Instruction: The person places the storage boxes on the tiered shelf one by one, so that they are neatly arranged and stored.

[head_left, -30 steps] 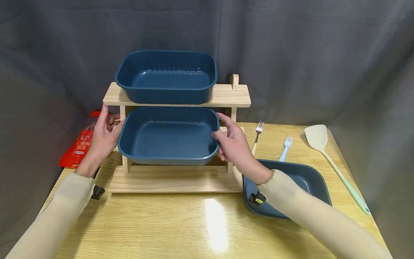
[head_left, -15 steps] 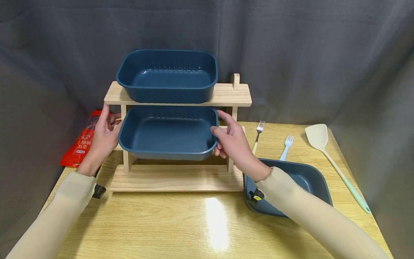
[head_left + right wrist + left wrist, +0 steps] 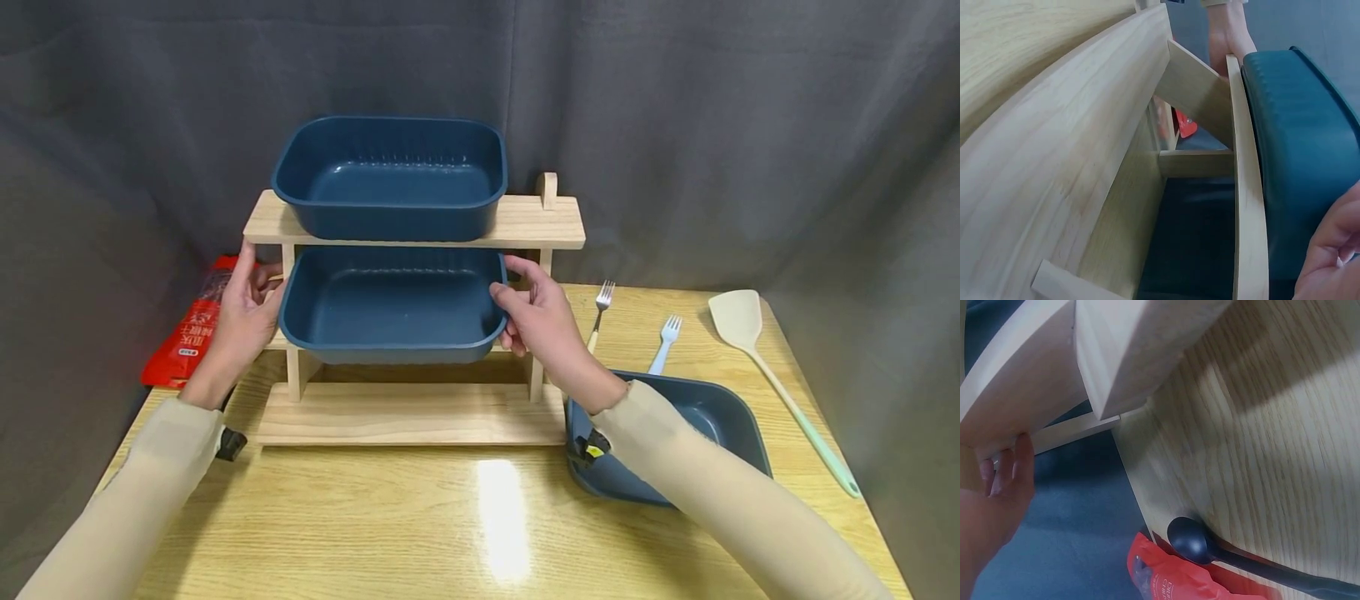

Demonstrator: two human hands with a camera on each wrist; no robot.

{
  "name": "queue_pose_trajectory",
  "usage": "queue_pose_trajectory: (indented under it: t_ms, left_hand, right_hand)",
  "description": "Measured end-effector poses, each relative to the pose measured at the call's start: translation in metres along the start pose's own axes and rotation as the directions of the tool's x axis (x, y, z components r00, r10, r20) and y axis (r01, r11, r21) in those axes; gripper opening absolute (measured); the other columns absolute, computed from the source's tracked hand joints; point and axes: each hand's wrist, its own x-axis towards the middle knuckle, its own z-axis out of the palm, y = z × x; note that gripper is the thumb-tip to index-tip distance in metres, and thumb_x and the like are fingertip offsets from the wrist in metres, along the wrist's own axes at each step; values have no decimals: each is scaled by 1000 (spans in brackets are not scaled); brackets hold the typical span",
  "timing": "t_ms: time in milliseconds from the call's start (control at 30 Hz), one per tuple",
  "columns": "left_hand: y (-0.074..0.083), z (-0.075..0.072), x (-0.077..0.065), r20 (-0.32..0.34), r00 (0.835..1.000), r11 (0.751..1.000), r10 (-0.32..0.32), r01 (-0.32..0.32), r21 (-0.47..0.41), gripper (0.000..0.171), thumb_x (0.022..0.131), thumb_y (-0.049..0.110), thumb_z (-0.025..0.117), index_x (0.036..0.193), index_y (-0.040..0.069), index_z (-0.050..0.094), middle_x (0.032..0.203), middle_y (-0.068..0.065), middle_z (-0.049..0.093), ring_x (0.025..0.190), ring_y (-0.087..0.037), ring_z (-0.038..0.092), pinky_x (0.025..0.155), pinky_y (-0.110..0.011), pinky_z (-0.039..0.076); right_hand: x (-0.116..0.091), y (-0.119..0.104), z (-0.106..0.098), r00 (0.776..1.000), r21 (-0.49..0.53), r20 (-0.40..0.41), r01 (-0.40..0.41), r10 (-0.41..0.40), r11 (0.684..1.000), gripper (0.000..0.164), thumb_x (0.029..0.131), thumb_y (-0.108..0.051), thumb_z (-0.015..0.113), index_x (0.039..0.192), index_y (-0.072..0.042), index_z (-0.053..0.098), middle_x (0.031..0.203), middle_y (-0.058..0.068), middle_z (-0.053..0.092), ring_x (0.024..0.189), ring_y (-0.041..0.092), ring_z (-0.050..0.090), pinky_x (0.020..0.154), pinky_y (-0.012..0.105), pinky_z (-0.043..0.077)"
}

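A three-tier wooden rack (image 3: 412,417) stands on the table. On its middle tier sits a dark blue rectangular basin (image 3: 397,308), its base against the board in the right wrist view. My right hand (image 3: 543,317) pinches that basin's right rim, thumb at the front and fingers outside. At the rack's left end my left hand (image 3: 251,304) grips the middle board, fingers reaching behind it; the left wrist view shows those fingers (image 3: 1022,462) on the wood. A similar blue basin (image 3: 390,221) rests on the top tier.
A third blue basin (image 3: 720,400) lies on the table at right, partly under my right forearm. Behind it are a metal fork (image 3: 602,304), a light blue fork (image 3: 665,342) and a spatula (image 3: 738,321). A red packet (image 3: 191,333) and a black spoon (image 3: 1191,540) lie left of the rack.
The middle basin has shifted back under the top tier, and its front edge sits higher in view. My right hand moved with it; my left hand stays at the rack's left end.
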Motion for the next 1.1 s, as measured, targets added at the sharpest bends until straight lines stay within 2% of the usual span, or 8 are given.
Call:
queue_pose_trajectory:
  t_ms: [300, 367, 567, 800, 933, 1100]
  left_hand:
    - [2, 1, 0, -1, 1000, 999, 9, -9, 38, 81, 100, 11, 64, 163, 40, 22, 144, -9, 58, 114, -13, 61, 91, -13, 52]
    - [2, 1, 0, -4, 1000, 999, 12, -12, 45, 81, 100, 11, 64, 163, 40, 22, 143, -8, 59, 113, -13, 61, 90, -13, 52]
    - [-1, 1, 1, -5, 1000, 1000, 5, -5, -14, 80, 100, 8, 64, 163, 38, 24, 134, 4, 62, 109, -12, 62, 89, -13, 52]
    - [-5, -2, 1, -5, 1000, 1000, 22, -22, -18, 81, 100, 8, 64, 163, 37, 24, 132, 6, 62, 109, -11, 62, 89, -14, 53]
    - [-6, -2, 1, 3, 999, 999, 33, -33, -30, 81, 100, 6, 63, 164, 35, 23, 132, 6, 61, 110, -12, 61, 90, -13, 53]
    - [-3, -2, 2, 16, 999, 998, 40, -40, -40, 76, 103, 8, 59, 164, 36, 23, 135, 1, 58, 112, -11, 60, 90, -14, 53]
  right_hand:
    - [0, 0, -1, 1000, 1, 0, 6, -6, 1000, 53, 103, -23, 62, 152, -15, 44, 59, 3, 57, 45, 12, 53, 41, 23, 38]
    - [0, -1, -1, 1000, -4, 2, 12, -12, 1000, 53, 103, -23, 62, 152, -15, 44, 60, 4, 57, 45, 12, 53, 41, 22, 38]
    - [4, 0, -3, 1000, -20, 13, 20, -19, 1000, 54, 103, -24, 61, 153, -13, 43, 61, 3, 57, 46, 12, 53, 42, 22, 36]
    - [6, 0, -3, 1000, -20, 9, 1, -1, 1000, 52, 103, -25, 62, 151, -15, 45, 63, 2, 55, 48, 12, 53, 44, 22, 37]
    - [0, -1, -6, 1000, -25, -11, 0, 0, 1000, 45, 103, -25, 61, 146, -19, 50, 64, 3, 53, 49, 15, 53, 45, 24, 39]
    - [-15, -6, -15, 998, -63, -23, 50, -52, 997, 40, 103, -20, 57, 142, -20, 53, 66, 6, 54, 54, 20, 54, 45, 26, 41]
